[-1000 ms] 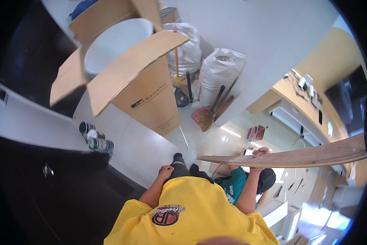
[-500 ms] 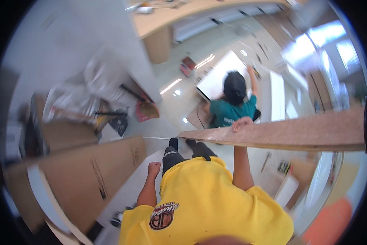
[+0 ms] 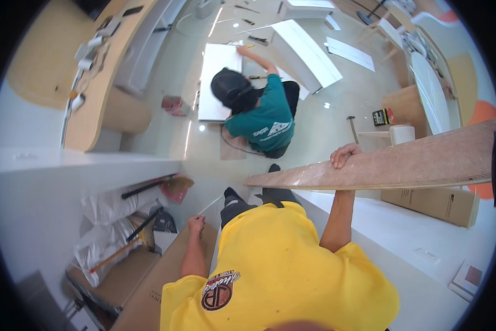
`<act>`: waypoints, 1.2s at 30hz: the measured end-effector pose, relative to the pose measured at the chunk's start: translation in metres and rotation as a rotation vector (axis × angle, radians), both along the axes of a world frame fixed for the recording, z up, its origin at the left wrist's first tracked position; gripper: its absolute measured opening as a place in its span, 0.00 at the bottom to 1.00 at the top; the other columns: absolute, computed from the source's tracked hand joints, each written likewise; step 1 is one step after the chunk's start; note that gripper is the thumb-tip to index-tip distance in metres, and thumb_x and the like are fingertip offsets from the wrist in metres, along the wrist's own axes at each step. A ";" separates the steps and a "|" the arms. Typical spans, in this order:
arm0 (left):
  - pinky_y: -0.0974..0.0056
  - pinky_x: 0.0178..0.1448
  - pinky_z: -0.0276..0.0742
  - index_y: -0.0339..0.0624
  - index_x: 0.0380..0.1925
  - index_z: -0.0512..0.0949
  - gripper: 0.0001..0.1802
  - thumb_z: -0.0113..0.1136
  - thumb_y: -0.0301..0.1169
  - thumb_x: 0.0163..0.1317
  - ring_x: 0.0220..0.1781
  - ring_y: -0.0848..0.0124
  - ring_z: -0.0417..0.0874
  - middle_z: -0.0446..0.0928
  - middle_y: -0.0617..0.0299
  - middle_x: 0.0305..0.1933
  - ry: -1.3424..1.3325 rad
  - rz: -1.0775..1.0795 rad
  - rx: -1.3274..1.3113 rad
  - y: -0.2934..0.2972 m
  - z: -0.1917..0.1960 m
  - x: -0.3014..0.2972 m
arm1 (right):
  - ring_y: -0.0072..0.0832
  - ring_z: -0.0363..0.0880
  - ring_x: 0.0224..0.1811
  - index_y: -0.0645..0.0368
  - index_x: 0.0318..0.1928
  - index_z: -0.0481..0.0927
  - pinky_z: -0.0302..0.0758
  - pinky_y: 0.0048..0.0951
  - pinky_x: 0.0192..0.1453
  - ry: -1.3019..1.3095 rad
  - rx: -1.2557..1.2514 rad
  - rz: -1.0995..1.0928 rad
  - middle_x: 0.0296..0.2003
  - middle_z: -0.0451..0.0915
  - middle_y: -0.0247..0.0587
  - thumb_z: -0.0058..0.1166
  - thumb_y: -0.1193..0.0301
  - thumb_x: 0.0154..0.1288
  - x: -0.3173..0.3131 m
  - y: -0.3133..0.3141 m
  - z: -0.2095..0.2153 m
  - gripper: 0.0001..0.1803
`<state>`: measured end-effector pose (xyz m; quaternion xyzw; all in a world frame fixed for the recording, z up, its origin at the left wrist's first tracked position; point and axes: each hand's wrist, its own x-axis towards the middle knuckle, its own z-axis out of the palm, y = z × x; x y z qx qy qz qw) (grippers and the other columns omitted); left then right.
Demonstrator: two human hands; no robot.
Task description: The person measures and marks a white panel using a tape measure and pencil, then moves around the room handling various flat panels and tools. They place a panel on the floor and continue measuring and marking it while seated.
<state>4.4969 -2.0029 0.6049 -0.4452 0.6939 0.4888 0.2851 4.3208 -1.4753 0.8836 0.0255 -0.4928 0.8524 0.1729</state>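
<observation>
My right hand (image 3: pixel 345 155) grips the top edge of a long brown wooden board (image 3: pixel 402 165) that stretches from centre to the right rim. My left hand (image 3: pixel 196 224) hangs at my side as a closed fist, holding nothing, above a flat cardboard sheet (image 3: pixel 165 276). My yellow shirt (image 3: pixel 281 270) fills the lower middle.
A person in a teal shirt and black cap (image 3: pixel 259 113) crouches ahead over a white panel (image 3: pixel 219 77). More white panels (image 3: pixel 308 52) lie beyond. A hammer (image 3: pixel 352 128) lies on the floor. White sacks (image 3: pixel 110 220) and a broom (image 3: pixel 121 251) lean at left. A cardboard box (image 3: pixel 430 201) sits at right.
The view has swung round: the boxes and sacks slid to the lower left and the crouching person now sits ahead at centre. My right hand keeps hold of the board.
</observation>
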 end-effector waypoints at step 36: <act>0.68 0.24 0.70 0.33 0.43 0.85 0.15 0.63 0.34 0.64 0.22 0.75 0.76 0.78 0.61 0.24 0.064 -0.586 -0.032 0.331 0.014 -0.357 | 0.28 0.70 0.17 0.62 0.35 0.77 0.72 0.29 0.27 -0.414 0.082 -1.417 0.13 0.70 0.38 0.39 0.46 0.72 -0.015 0.444 -0.046 0.29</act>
